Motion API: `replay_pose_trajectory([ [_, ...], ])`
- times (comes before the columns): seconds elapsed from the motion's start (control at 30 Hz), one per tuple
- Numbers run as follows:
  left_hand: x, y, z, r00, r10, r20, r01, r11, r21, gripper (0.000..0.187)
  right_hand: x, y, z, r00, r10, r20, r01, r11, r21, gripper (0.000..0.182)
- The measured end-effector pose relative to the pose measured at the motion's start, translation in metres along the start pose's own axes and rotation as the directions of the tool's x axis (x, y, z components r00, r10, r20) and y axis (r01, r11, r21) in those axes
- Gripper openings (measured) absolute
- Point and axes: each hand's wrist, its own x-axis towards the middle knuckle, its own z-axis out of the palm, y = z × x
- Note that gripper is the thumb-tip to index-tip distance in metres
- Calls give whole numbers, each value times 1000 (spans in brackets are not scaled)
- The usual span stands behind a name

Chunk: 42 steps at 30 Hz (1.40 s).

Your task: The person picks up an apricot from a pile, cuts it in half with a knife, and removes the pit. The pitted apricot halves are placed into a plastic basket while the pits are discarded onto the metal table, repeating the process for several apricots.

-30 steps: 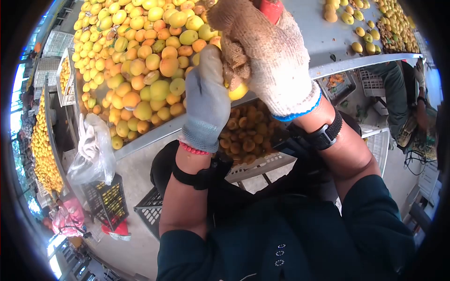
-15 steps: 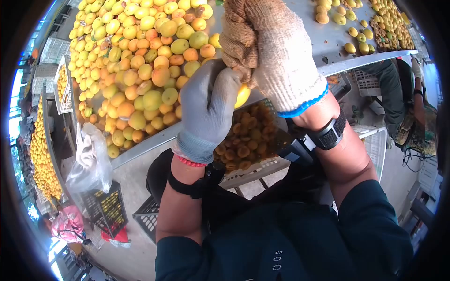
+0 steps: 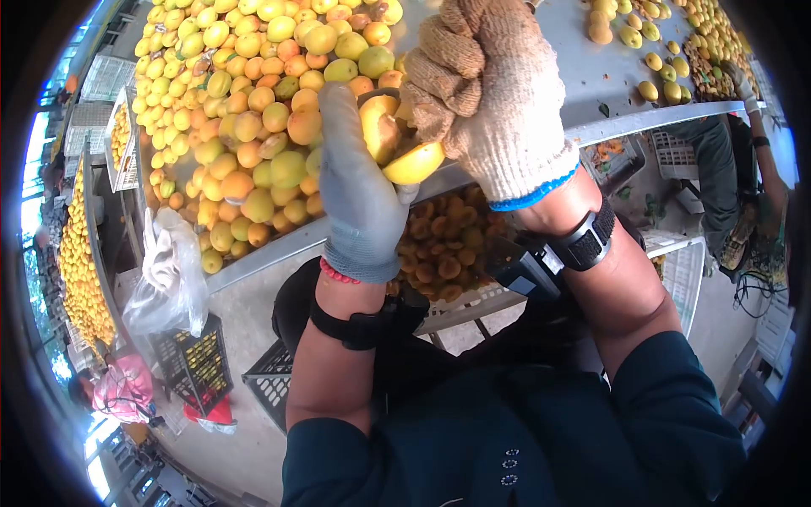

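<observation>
My left hand (image 3: 359, 190), in a grey glove, is closed on a yellow apricot (image 3: 414, 164) that is split apart. One opened half (image 3: 379, 128) shows its orange inside, with a brown patch at the middle. My right hand (image 3: 498, 106), in a stained knitted glove with a blue cuff edge, is curled in a fist against the apricot; what its fingers wrap round is hidden. Beyond my left hand, a big heap of whole apricots (image 3: 253, 118) covers the metal table (image 3: 557, 114). Below my hands, a crate holds many apricot pieces (image 3: 443, 245).
A clear plastic bag (image 3: 169, 275) hangs at the table's left edge above a black crate (image 3: 194, 363). More fruit (image 3: 705, 51) lies at the far right, where a co-worker's gloved hand (image 3: 743, 84) reaches in. A person in pink (image 3: 122, 387) is at lower left.
The apricot, mostly hidden between my hands before, is now parted into two visible halves. My left fingers have opened out around it, and my right fist has shifted slightly.
</observation>
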Motion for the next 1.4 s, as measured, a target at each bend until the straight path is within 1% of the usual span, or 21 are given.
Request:
replay_pose_trajectory([
  [0.17,-5,3,-13,990,69,124,-68,998,-14,55,-5,-4,-7,991,-88,97,79,992,96,47],
  [0.2,-8,3,-12,993,43,109,-39,999,-37,59,-7,-4,-8,992,-43,120,21,984,179,47],
  [0.23,-14,3,-4,999,-29,43,35,989,-146,53,-9,-5,-8,989,0,150,-39,965,259,47],
  [0.3,-14,9,5,980,-182,-78,140,916,-376,43,-10,-9,-10,970,33,240,-82,976,199,45],
  [0.37,0,15,-9,882,-432,188,442,619,-649,44,-14,-15,-7,961,56,270,-121,965,231,44],
  [0.43,1,11,-2,878,-433,206,431,525,-734,31,-9,-11,-10,944,37,327,-128,956,264,36],
  [0.5,1,-3,-15,826,-326,460,499,43,-866,23,-18,-19,6,992,59,111,-77,984,160,31],
  [0.57,1,-1,-20,792,-330,513,553,32,-833,22,-19,-18,-2,996,11,92,-17,998,68,25],
  [0.6,7,16,-20,790,-420,447,578,266,-772,23,-20,-18,-6,997,-14,82,12,1000,22,23],
  [0.63,6,17,-17,837,-418,353,532,470,-704,24,-14,-18,-18,989,-12,147,1,997,71,24],
  [0.67,6,19,-15,875,-411,256,478,650,-591,25,-11,-18,-24,977,-14,211,-12,993,121,24],
  [0.7,4,11,-7,939,-303,163,344,795,-500,26,-15,-19,-15,988,-59,143,43,993,110,29],
  [0.77,-2,5,-2,957,-251,143,286,897,-339,28,-10,-19,-12,974,-136,180,115,986,123,32],
  [0.87,-1,16,-11,834,-460,305,539,795,-279,22,-7,-18,-10,967,-173,188,154,982,111,33],
  [0.9,0,22,-15,779,-509,366,619,716,-322,27,-6,-16,-5,957,-208,202,196,978,79,33],
  [0.97,-1,24,-17,775,-506,377,619,726,-299,44,-12,-18,7,968,-206,142,207,978,9,29],
  [1.07,-8,18,-16,914,-325,242,352,933,-78,53,-22,-22,25,984,-172,38,176,978,-115,25],
  [1.17,-11,16,-15,980,-133,147,120,988,98,59,-17,-17,23,985,-167,33,170,976,-134,26],
  [1.27,-11,16,-11,1000,-13,18,10,983,181,58,-16,-16,28,988,-149,38,151,988,-35,24],
  [1.33,-11,9,-5,990,115,-84,-80,939,335,53,-15,-13,29,990,-140,0,139,987,-76,23],
  [1.4,-8,9,-6,994,72,-86,-53,978,203,51,-9,-3,17,989,-135,-61,120,970,-210,23],
])
